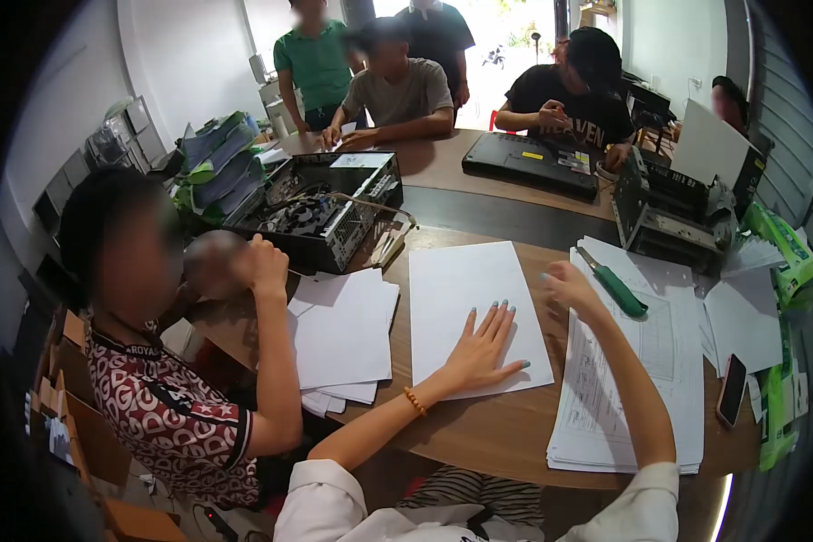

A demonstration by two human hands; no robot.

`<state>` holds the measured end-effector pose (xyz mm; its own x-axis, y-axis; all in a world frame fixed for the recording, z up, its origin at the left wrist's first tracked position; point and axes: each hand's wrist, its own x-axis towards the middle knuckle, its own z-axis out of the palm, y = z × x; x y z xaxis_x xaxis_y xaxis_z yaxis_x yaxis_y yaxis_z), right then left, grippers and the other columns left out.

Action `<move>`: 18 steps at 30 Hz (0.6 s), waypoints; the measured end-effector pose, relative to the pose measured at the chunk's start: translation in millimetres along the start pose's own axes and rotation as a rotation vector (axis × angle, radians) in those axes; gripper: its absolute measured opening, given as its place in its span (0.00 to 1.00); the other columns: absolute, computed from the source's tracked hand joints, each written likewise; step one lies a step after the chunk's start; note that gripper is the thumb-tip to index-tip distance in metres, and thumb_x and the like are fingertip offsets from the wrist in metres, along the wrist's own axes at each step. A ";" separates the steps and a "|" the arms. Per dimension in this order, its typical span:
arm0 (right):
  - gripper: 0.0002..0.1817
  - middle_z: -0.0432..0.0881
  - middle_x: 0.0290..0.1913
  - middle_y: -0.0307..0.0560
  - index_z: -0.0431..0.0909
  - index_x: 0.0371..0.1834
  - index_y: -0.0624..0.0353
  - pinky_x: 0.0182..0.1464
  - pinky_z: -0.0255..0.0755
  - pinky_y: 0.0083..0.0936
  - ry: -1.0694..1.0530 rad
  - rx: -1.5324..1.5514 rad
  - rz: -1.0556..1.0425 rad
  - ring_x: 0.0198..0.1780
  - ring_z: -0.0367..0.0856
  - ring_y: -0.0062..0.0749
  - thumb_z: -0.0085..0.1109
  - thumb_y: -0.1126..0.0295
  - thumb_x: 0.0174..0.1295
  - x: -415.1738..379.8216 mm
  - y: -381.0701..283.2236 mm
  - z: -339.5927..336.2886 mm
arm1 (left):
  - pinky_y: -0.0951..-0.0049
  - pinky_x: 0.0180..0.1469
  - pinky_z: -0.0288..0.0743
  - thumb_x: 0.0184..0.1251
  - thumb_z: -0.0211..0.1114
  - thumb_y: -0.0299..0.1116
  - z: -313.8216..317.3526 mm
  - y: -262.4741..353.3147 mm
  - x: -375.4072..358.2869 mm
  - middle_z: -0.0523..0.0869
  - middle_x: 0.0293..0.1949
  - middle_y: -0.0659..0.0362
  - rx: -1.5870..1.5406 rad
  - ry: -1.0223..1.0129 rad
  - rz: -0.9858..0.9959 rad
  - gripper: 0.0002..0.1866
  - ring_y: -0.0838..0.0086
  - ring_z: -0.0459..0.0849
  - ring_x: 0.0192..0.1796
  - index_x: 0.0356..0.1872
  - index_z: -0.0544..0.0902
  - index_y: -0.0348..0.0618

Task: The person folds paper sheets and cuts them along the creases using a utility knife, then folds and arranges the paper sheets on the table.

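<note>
My left hand (483, 348) lies flat with fingers spread on a blank white sheet of paper (443, 289). A beaded bracelet circles that wrist. Just off the sheet's right edge hovers my right hand (569, 289), its fingers loosely bent and apart, with nothing visible in them. To its right, a green-handled cutter (619, 287) rests on a stack of printed papers (614, 397). My right forearm passes over this stack. Left of the blank sheet is a loose pile of white papers (343, 330).
An opened computer case (361, 221) stands behind the left pile. A black laptop (528, 164) and a metal computer chassis (668, 212) occupy the far right. A phone (732, 390) lies by the right edge. A person (172, 397) sits at my left; several others are across the table.
</note>
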<state>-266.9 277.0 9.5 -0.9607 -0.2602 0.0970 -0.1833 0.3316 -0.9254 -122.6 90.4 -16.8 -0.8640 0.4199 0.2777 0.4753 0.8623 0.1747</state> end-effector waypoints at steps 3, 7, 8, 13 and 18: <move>0.22 0.80 0.43 0.57 0.71 0.50 0.73 0.44 0.76 0.33 -0.278 0.254 0.318 0.46 0.80 0.39 0.60 0.66 0.59 19.3 -27.7 31.3 | 0.47 0.71 0.38 0.64 0.45 0.62 1.0 -1.8 1.6 0.51 0.70 0.40 0.015 -0.011 -0.002 0.47 0.51 0.48 0.73 0.69 0.48 0.29; 0.27 0.79 0.44 0.68 0.71 0.49 0.76 0.58 0.66 0.45 -0.197 -0.278 0.238 0.58 0.71 0.54 0.63 0.64 0.53 29.3 -48.2 65.0 | 0.47 0.71 0.37 0.64 0.46 0.62 3.9 -3.9 0.4 0.49 0.71 0.39 0.008 0.003 0.011 0.47 0.51 0.47 0.74 0.69 0.47 0.28; 0.29 0.78 0.44 0.70 0.71 0.50 0.76 0.61 0.63 0.48 -0.056 -0.731 0.077 0.61 0.67 0.59 0.64 0.64 0.50 37.8 -42.1 72.8 | 0.47 0.71 0.37 0.64 0.46 0.62 3.3 -3.3 0.2 0.49 0.71 0.39 0.009 0.001 0.012 0.47 0.51 0.47 0.74 0.69 0.47 0.28; 0.24 0.79 0.49 0.66 0.77 0.44 0.72 0.60 0.65 0.46 0.327 -0.651 0.239 0.61 0.67 0.64 0.63 0.66 0.44 71.1 -7.3 88.3 | 0.47 0.71 0.37 0.64 0.47 0.61 3.3 -3.9 1.9 0.51 0.69 0.36 -0.009 0.001 0.007 0.48 0.50 0.47 0.73 0.67 0.50 0.24; 0.15 0.83 0.31 0.56 0.82 0.32 0.68 0.37 0.76 0.34 -0.030 -0.273 0.026 0.34 0.83 0.44 0.64 0.71 0.39 83.2 1.5 72.6 | 0.46 0.71 0.37 0.63 0.48 0.62 7.4 -7.7 3.9 0.51 0.69 0.37 0.007 -0.005 0.003 0.47 0.50 0.47 0.73 0.68 0.50 0.27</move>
<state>-332.0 190.1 -10.4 -0.9600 -0.2737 0.0596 -0.2117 0.5694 -0.7943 -130.8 87.5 -24.1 -0.8632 0.4241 0.2740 0.4770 0.8629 0.1669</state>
